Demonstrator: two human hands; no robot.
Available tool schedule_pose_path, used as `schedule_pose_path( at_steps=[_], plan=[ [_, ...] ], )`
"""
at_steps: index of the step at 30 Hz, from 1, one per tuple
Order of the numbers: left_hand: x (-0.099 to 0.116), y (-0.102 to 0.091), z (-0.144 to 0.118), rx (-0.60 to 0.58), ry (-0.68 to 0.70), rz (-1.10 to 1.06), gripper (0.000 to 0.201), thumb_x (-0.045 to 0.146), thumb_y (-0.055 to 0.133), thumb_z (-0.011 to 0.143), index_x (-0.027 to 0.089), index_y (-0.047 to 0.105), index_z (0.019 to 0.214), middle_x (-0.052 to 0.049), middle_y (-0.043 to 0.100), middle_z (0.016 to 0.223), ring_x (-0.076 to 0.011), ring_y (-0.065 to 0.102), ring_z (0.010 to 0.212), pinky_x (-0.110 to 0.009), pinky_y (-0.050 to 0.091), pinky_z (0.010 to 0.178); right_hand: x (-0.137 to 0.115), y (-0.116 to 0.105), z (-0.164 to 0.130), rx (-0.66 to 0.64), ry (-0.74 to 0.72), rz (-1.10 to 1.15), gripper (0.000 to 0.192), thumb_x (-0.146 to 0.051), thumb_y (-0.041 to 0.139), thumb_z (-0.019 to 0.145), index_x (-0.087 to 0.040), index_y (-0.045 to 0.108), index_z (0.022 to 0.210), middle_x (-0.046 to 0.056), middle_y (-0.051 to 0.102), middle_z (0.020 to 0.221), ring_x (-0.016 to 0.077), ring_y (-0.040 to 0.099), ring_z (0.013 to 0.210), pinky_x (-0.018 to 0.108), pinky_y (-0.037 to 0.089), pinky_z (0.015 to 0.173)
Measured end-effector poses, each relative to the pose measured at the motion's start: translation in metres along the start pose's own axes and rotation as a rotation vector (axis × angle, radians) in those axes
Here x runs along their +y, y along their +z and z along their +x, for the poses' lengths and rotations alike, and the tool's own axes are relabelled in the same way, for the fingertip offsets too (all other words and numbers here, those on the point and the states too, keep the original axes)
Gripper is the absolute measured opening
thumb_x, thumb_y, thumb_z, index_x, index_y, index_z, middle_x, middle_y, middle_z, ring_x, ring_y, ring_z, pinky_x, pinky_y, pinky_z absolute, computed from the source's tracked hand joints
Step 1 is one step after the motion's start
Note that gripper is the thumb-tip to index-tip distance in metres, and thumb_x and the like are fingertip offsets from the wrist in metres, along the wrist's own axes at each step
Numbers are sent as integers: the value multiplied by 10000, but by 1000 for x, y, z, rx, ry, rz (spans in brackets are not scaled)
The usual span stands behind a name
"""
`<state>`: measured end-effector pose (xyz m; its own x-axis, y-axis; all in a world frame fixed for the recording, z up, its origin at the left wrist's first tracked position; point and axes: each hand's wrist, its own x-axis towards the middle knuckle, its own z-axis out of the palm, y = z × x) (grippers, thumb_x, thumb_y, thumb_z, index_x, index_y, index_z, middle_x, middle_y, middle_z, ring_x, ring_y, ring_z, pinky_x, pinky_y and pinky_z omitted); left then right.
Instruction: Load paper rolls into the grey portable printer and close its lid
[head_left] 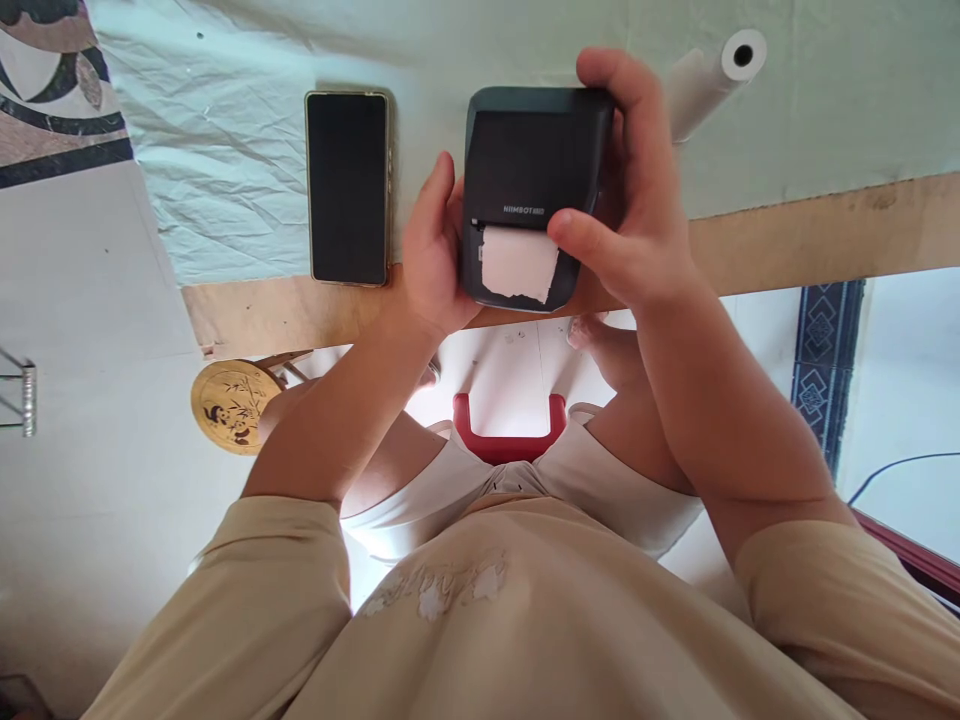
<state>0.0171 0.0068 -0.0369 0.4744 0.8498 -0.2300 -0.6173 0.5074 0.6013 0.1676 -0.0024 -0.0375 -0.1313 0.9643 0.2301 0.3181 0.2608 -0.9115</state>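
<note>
While both hands, left hand (433, 255) and right hand (630, 215), clamp the label printer (525, 170), its torn paper strip (519, 265) seemingly needs pulling free next.

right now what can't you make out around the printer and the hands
- Printer: right side hidden by the right hand, left edge by the left hand, head view.
- Paper strip: any print too faint to tell.
- Phone: screen dark.
- Paper roll: near end hidden behind the right hand.

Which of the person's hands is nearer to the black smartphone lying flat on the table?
Left. The left hand grips the dark label printer right beside the black smartphone; the right hand holds the printer's far side.
</note>
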Motion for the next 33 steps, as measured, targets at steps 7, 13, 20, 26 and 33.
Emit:
schedule_pose_path(
  at_steps=[7,13,20,26,33],
  plan=[
    [-3,2,-1,5,56,39,313,325,353,868,135,585,957,-4,665,921,-148,595,1013,-321,423,981,-20,-2,21,407,-219,-220,271,-428,520,758,-193,517,893,-9,505,887,68,489,598,246,419,549],
    [-4,0,-1,75,10,112,279,372,373,845,202,592,816,10,655,840,-159,589,1014,-293,463,910,-36,-1,39,487,-111,-88,188,-314,461,831,-239,426,663,-34,436,711,75,567,586,210,417,478],
    [-7,0,-2,68,41,116,272,373,431,830,166,554,958,-2,627,936,-122,589,894,-291,460,865,-34,-16,31,-44,-86,-692,138,-228,540,741,-228,608,861,-11,626,828,199,595,771,376,481,740],
    [-6,-1,-3,72,6,168,190,343,466,819,205,545,923,-8,613,894,-130,557,822,-277,458,744,-41,-14,28,-327,58,-929,198,-307,497,757,-274,573,938,20,600,886,274,577,842,453,473,685],
    [-3,2,-3,58,6,223,152,324,453,825,234,543,908,7,629,873,-141,575,821,-280,457,730,-50,-31,22,-273,-1,-649,231,-215,591,671,-237,531,893,-19,616,821,186,586,720,372,447,686]
  ],
)
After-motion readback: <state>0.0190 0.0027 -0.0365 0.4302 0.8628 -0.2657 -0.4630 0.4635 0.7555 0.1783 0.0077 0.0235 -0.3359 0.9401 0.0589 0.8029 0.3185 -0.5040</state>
